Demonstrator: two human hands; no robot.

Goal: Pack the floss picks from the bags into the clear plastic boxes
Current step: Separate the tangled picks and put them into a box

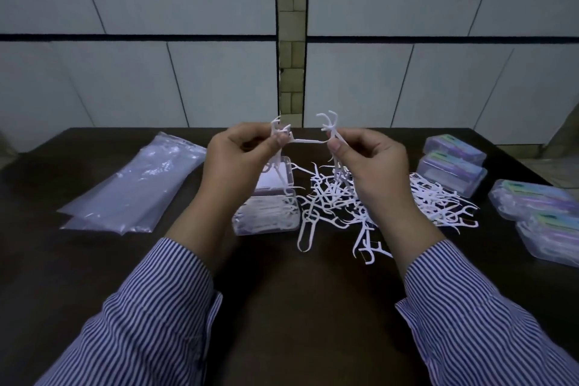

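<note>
A dark brown table (pixel 282 307) stands against a pale panelled wall (pixel 188 72).

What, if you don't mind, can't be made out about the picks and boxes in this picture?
- Head view: the count of picks in the open box; they blur into one white mass.
- Whether the bags are empty; glare on the plastic hides it.
- The labels on the closed boxes; too small.
- How many picks the left hand and right hand pinch; fingers cover them.
</note>
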